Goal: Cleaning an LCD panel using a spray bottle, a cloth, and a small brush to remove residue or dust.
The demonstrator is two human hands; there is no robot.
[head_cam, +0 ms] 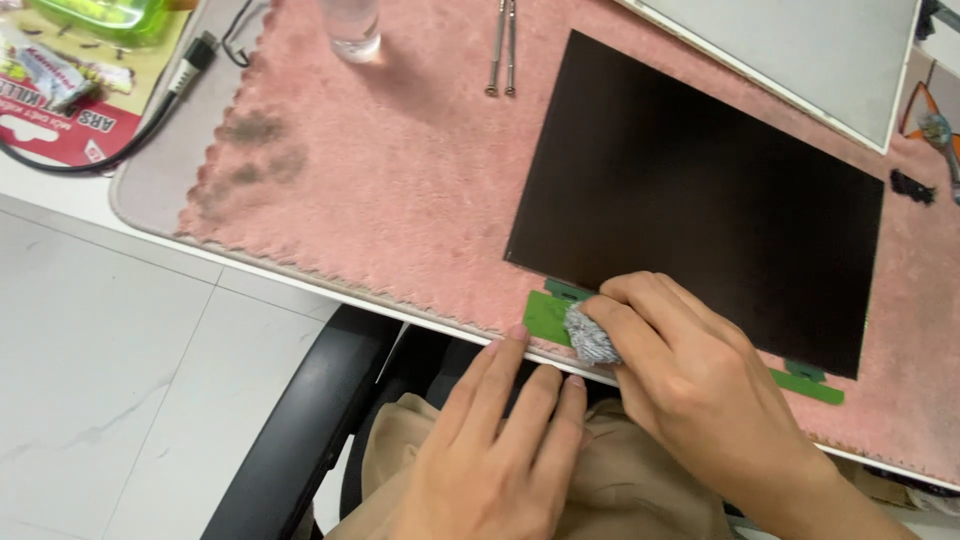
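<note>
At six o'clock of the black display panel [700, 200], right hand [690, 375] pinches a grey wad [590, 338] onto its green circuit strip [548, 315] — left hand [500, 450], fingers flat and empty, steadies the tabletop [150, 215] edge.

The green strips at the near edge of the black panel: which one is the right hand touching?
The wider green strip at the panel's left corner, under the right hand and its grey wad. The thin strip lies apart.
</note>
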